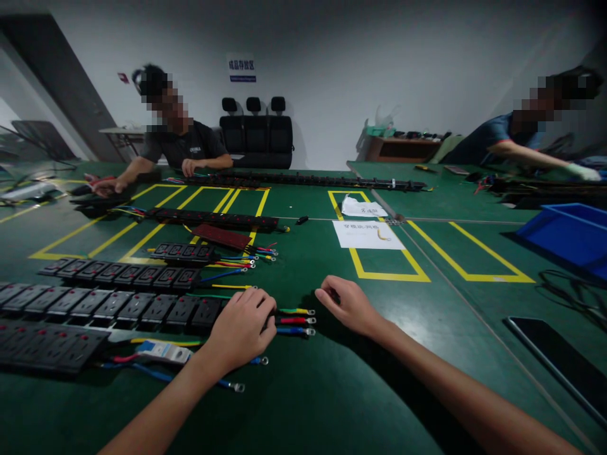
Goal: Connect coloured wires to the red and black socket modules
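My left hand [244,328] is closed around a bundle of wires at the right end of a long black socket strip [135,308]. Yellow-green, red and blue wires with metal ring lugs [310,321] stick out to the right of its fingers. Just right of those lugs, my right hand [348,303] hovers with curled fingers, touching none of them; whatever may be inside its fingers is hidden. Nearer the front left lies another socket strip [52,347] with a blue and white breaker [164,352]. Further strips [123,273] lie behind.
Across the green table [427,379], one person [184,145] handles wires at the left and another [507,139] reaches in at the right. A phone [554,360], a blue bin [569,234] and paper sheets [365,234] lie about.
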Available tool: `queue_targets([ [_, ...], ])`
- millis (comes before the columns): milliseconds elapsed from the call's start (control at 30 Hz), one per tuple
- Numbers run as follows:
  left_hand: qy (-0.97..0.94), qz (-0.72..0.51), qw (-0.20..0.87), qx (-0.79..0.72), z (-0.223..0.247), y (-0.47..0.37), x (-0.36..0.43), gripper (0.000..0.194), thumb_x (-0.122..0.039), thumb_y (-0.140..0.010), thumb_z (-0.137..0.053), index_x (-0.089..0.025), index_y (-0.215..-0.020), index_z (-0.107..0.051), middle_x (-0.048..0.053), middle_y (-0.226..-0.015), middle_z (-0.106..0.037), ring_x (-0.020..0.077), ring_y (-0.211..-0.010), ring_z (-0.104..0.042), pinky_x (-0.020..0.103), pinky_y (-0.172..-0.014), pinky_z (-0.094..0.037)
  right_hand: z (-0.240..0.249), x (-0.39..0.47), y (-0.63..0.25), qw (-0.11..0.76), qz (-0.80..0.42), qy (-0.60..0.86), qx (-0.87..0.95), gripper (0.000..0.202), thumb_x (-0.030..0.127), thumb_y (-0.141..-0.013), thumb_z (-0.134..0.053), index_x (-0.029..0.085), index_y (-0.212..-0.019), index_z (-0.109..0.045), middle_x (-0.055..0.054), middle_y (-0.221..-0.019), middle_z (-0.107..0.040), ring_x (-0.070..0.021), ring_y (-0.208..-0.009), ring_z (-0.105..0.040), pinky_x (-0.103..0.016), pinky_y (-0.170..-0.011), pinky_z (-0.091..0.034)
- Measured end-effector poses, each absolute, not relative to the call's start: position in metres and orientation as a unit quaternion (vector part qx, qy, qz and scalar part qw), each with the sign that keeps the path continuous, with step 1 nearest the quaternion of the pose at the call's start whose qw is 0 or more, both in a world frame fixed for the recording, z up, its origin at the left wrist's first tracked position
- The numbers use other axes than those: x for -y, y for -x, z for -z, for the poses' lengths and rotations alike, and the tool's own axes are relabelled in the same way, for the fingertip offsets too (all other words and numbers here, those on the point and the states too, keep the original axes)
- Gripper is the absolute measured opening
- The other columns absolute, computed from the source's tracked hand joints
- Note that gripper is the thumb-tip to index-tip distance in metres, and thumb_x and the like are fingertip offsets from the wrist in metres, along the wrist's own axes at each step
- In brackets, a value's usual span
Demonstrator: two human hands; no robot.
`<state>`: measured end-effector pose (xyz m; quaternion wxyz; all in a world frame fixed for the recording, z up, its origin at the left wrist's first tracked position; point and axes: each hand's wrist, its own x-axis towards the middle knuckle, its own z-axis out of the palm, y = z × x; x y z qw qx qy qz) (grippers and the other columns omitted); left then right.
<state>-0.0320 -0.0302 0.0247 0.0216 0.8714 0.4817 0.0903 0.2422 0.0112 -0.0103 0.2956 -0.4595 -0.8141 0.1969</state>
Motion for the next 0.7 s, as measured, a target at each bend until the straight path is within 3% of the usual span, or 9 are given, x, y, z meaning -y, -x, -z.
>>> queue_targets([
  [300,-0.876,-0.091,0.031,-0.472,-0.025,0.0344,0.0299,0.014,-0.019,-0.096,-0.055,-0.018,-0.104,-0.067,0.009,-0.109,-0.067,0.027,-0.101,-0.061,0.043,-0.09,-0.048,0.0164,-0.006,-0.2408,0.155,-0.086,0.448,0.876,0.034,0.034,-0.106,-0.049,0.02,-0.076,-0.056,-0.001,-0.072,-0.06,-0.0135,-0.066,-0.047,-0.03,-0.063,-0.022],
  [700,-0.881,-0.095,0.021,-0.463,-0.0253,0.0342,0.032,0.016,-0.02,-0.098,-0.054,-0.018,-0.104,-0.068,0.009,-0.109,-0.067,0.0257,-0.1,-0.061,0.043,-0.092,-0.049,0.0165,-0.0067,-0.2413,0.14,-0.073,0.445,0.881,0.035,0.035,-0.108,-0.046,0.02,-0.08,-0.06,-0.001,-0.076,-0.063,-0.0141,-0.068,-0.051,-0.031,-0.064,-0.023],
])
